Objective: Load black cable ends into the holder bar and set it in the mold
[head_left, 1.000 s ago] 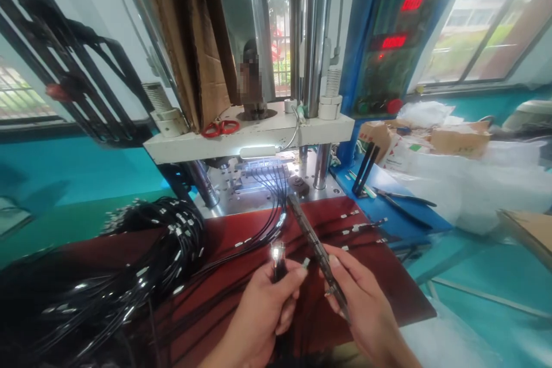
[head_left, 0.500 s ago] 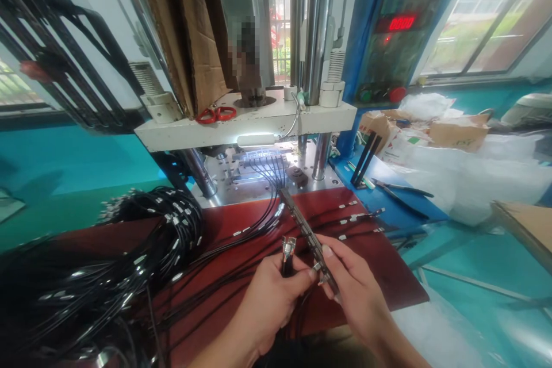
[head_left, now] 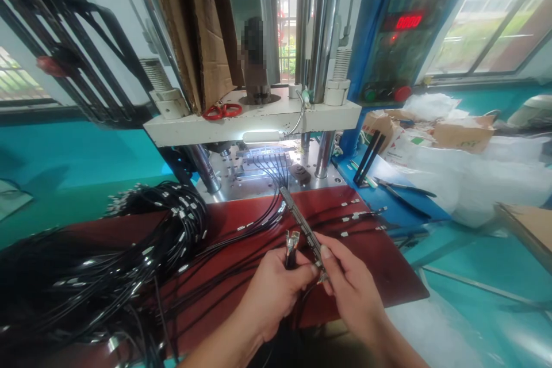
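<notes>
A person's two bare hands meet above the near part of a reddish-brown, smooth tabletop (head_left: 388, 276). The left hand (head_left: 276, 284) is closed around a bundle of black cables with shiny metal plugs (head_left: 292, 241), plugs pointing up and away. Its thumb reaches across to the near part of a long, narrow, dark metal bar with slots (head_left: 299, 215). The right hand (head_left: 356, 284) pinches that bar between thumb and fingers; the bar slants up and away to the left, its far end above the tabletop's far edge. A small metal piece shows where the hands come together, too small to make out.

A large heap of black cables with silvery tips (head_left: 172, 230) covers the tabletop's left side. More thin black cables run across it, some ending near the far right corner.

Beyond the far edge, cables enter a brightly lit clear fixture (head_left: 265, 164) on a grey metal press bed (head_left: 228, 188). To its right, black-handled cutters (head_left: 403, 196) lie on a blue shelf (head_left: 420, 204). Above the bed, red-handled scissors (head_left: 222, 111) rest on a chipped white press plate (head_left: 185, 133). Farther right stands a blue control cabinet with red digits (head_left: 401, 57).
</notes>
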The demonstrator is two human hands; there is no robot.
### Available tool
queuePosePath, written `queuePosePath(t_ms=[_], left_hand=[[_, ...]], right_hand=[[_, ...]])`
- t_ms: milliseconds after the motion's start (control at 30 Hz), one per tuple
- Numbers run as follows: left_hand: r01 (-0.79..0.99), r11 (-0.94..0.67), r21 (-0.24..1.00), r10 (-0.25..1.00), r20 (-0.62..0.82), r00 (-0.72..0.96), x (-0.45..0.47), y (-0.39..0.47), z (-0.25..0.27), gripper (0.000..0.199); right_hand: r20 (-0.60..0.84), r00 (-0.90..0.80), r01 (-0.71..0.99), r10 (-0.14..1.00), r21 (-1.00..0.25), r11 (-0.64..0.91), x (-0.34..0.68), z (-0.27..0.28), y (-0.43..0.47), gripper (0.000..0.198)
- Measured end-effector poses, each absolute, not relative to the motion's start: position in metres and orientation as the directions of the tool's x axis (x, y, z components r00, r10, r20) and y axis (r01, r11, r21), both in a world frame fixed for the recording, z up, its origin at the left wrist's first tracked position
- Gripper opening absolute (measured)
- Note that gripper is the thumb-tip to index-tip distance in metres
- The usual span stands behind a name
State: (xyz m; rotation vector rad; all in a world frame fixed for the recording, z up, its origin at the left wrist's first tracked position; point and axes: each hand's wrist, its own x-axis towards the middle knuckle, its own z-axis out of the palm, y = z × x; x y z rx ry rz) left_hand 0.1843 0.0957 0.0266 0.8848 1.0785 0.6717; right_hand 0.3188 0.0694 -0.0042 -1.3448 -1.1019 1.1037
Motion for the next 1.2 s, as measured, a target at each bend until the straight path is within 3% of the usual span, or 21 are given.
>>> queuePosePath(t_ms=[133,367,500,633,767,967,1200], left_hand=[[-0.07,0.501,0.863,0.816,-0.443,0.372,0.178,0.097,0.023,0.023],[-0.302,0.474,0.827,0.871,-0.389,0.301,0.166,0.101,0.019,0.033],[-0.323,0.462,0.826,0.884,-0.399,0.245,0.167,0.101,0.019,0.034],[-0.341,0.392,0.855,0.912,-0.311,0.268,0.169,0.102,0.017,0.027],[-0.3,0.374,0.877,0.909,-0.284,0.305,0.171,0.103,0.015,0.024],[-0.15,0.455,0.878,0.873,-0.406,0.271,0.175,0.104,0.016,0.03],[-0.011,0.454,0.891,0.856,-0.433,0.281,0.182,0.102,0.019,0.029]], right_hand=[[-0.04,0.144,0.06,0.989,-0.997,-0.049,0.32,-0.003,0.07,0.041],[-0.147,0.148,-0.215,0.978,-0.97,-0.113,0.331,-0.006,0.07,0.044],[-0.168,0.143,-0.235,0.975,-0.963,-0.131,0.332,-0.01,0.069,0.042],[-0.185,0.134,-0.245,0.973,-0.958,-0.148,0.331,-0.011,0.071,0.042],[-0.176,0.116,-0.235,0.977,-0.961,-0.146,0.33,-0.011,0.072,0.044],[-0.163,0.121,-0.204,0.979,-0.969,-0.136,0.329,-0.009,0.071,0.044],[-0.138,0.104,-0.169,0.985,-0.978,-0.119,0.328,-0.008,0.072,0.044]])
